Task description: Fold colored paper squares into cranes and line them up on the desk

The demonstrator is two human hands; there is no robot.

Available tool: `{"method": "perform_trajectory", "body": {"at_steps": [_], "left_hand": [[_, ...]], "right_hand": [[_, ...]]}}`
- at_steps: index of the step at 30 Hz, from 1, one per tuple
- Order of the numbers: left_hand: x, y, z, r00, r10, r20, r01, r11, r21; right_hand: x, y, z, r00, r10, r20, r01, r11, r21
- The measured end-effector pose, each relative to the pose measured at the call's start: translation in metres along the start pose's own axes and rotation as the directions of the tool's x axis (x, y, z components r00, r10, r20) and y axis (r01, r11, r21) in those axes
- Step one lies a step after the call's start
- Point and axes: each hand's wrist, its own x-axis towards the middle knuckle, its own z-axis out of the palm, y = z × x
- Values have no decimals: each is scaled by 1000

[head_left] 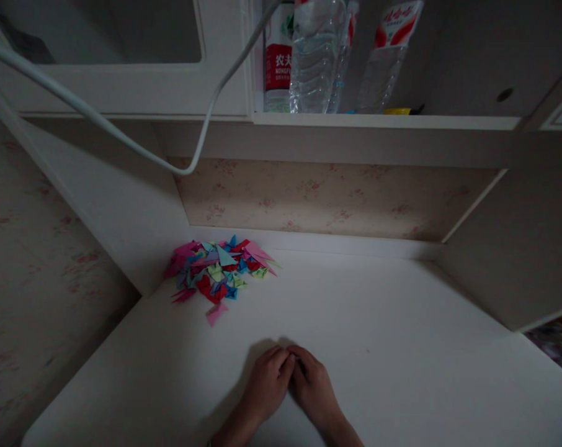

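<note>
My left hand [269, 380] and my right hand [314, 383] meet at the fingertips low over the white desk [383, 347], near its front. The fingers of both are curled in and pressed together. Whatever they may pinch between them is hidden by the fingers. Ahead and to the left lies a heap of folded paper pieces [218, 268] in pink, red, blue, green and purple. One pink folded paper piece [216, 312] rests a little apart, at the heap's near edge.
A white cable [136, 148] hangs across the upper left. Above the desk, a shelf [383, 122] holds several clear plastic bottles [314, 59]. Side panels [513, 248] bound the desk on the right and left, with flowered wallpaper [304, 195] at the back.
</note>
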Motion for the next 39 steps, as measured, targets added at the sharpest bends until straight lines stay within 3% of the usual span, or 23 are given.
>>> {"method": "perform_trajectory", "body": {"at_steps": [39], "left_hand": [[0, 4, -2, 1000, -15, 0, 15, 1000, -1]], "right_hand": [[1, -6, -1, 999, -10, -41, 10, 1000, 6]]}}
